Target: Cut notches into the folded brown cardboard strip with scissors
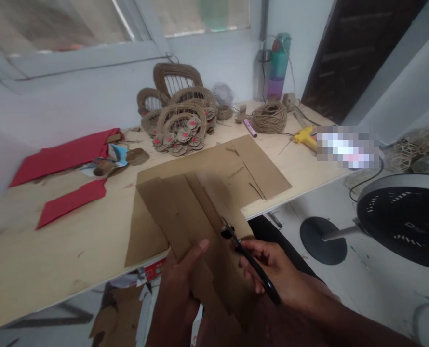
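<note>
My left hand (180, 284) grips the near edge of a brown cardboard piece (180, 209), thumb on top. My right hand (272, 270) holds black scissors (248, 258), whose blades sit in a cut running up the middle of that piece. The piece hangs over the near edge of a light wooden table (55, 250). Under it lies a larger brown cardboard sheet (261, 168).
Red paper pieces (70, 200) lie at the table's left. Twine baskets with paper flowers (180, 118), a twine coil (270, 115), a yellow glue gun (304, 137) and bottles (277, 65) stand at the back. A floor fan (402, 221) stands at the right. Cardboard scraps (116, 318) lie below the table.
</note>
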`<action>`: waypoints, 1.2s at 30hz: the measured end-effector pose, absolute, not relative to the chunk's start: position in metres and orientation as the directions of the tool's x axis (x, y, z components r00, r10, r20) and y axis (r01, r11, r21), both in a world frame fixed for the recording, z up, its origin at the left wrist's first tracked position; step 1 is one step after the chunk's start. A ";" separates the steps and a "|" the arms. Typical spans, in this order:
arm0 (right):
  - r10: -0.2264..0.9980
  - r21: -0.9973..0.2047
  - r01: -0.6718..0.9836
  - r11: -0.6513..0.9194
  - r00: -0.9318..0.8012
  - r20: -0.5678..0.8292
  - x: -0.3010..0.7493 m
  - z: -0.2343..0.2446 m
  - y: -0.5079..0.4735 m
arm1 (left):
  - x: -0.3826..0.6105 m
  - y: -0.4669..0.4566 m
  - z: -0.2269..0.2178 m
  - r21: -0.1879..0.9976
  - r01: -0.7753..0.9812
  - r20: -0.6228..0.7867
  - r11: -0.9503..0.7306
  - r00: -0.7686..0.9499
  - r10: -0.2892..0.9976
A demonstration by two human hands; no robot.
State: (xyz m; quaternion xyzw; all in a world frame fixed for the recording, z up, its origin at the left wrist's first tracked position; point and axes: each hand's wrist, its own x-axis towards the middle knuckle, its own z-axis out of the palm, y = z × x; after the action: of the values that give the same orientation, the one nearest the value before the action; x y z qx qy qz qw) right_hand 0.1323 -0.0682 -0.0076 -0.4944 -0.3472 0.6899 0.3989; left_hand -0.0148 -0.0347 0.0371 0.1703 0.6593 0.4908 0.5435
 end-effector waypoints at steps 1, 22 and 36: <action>0.896 -0.880 -0.193 -0.435 -0.192 -0.400 0.132 -0.007 -0.068 | -0.015 -0.034 0.036 0.828 -0.314 -0.555 0.464 -0.347 0.756; 0.889 -0.881 -0.152 -0.447 -0.178 -0.421 0.130 -0.008 -0.070 | -0.009 -0.025 0.042 0.762 -0.356 -0.634 0.540 -0.245 0.733; 0.896 -0.877 -0.185 -0.444 -0.064 -0.440 0.129 -0.009 -0.079 | -0.011 -0.026 0.031 0.769 -0.372 -0.619 0.520 -0.232 0.750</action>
State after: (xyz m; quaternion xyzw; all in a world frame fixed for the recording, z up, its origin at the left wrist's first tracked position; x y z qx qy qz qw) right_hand 0.1293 -0.0786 -0.0092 -0.5446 -0.3261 0.6523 0.4141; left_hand -0.0113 -0.0261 0.0313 0.1499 0.6312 0.4666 0.6011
